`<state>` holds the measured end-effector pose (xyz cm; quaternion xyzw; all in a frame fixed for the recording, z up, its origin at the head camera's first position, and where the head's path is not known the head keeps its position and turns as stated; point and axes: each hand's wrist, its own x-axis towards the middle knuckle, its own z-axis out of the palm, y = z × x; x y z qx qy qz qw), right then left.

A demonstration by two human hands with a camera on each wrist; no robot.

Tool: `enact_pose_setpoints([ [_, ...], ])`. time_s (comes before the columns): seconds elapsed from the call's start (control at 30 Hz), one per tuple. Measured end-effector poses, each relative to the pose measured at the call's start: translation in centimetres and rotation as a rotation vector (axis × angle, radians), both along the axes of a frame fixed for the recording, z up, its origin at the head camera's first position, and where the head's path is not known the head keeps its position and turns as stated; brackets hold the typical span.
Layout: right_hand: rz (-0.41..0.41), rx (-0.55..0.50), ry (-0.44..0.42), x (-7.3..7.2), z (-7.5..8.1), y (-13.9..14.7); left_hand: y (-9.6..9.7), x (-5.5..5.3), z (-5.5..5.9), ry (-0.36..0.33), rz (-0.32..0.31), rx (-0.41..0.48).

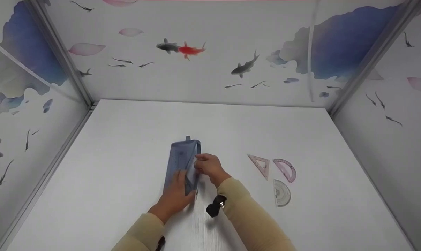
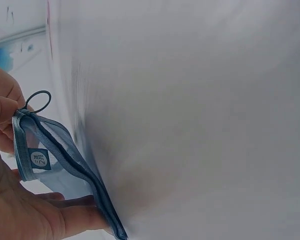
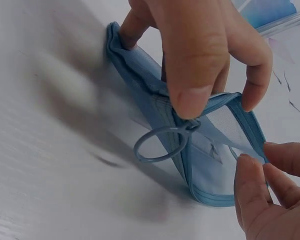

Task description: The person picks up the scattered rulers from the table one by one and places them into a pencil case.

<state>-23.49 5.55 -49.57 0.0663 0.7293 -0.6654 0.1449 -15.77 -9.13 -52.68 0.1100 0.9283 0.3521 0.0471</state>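
Observation:
A blue zip pouch (image 1: pixel 177 153) with mesh sides lies lengthwise on the table, its mouth gaping along the right side. My left hand (image 1: pixel 175 195) grips its near end, fingers over the top and thumb at the zip corner. Beside that thumb a blue ring pull (image 3: pixel 160 145) hangs from the zip. Low on the pouch, a small label (image 2: pixel 39 159) shows in the left wrist view. My right hand (image 1: pixel 210 169) pinches the pouch's right edge; in the right wrist view its fingertips (image 3: pixel 252 172) meet at the rim. What lies inside the pouch is hard to make out.
To the right of the pouch lie a pinkish set square (image 1: pixel 265 173), a pink protractor (image 1: pixel 291 167) and a clear protractor (image 1: pixel 283 193). The white table (image 1: pixel 126 125) is bounded by printed walls (image 1: pixel 210 80) at the back and both sides.

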Motion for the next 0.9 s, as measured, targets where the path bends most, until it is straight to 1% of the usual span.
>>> enact_pose_setpoints([
  [0.13, -0.005, 0.018, 0.028, 0.0, 0.4, 0.4, 0.0, 0.0, 0.2, -0.013, -0.002, 0.013],
  [0.33, -0.007, 0.058, 0.059, 0.1, 1.0, 1.1, 0.1, 0.0, 0.2, -0.026, 0.008, -0.001],
  [0.53, 0.000, 0.093, 0.083, -0.1, 0.9, 1.9, 0.1, 0.0, 0.1, -0.021, 0.019, -0.004],
  [0.63, 0.004, 0.113, 0.093, -0.1, 0.8, 2.2, 0.1, 0.0, 0.2, -0.031, 0.025, -0.011],
  [0.77, 0.010, 0.149, 0.139, 0.0, 1.0, 2.7, 0.1, -0.1, 0.2, -0.031, 0.022, -0.024],
  [0.9, 0.016, 0.214, 0.193, 0.1, 1.3, 3.4, 0.1, -0.2, 0.2, -0.027, 0.016, -0.029],
])
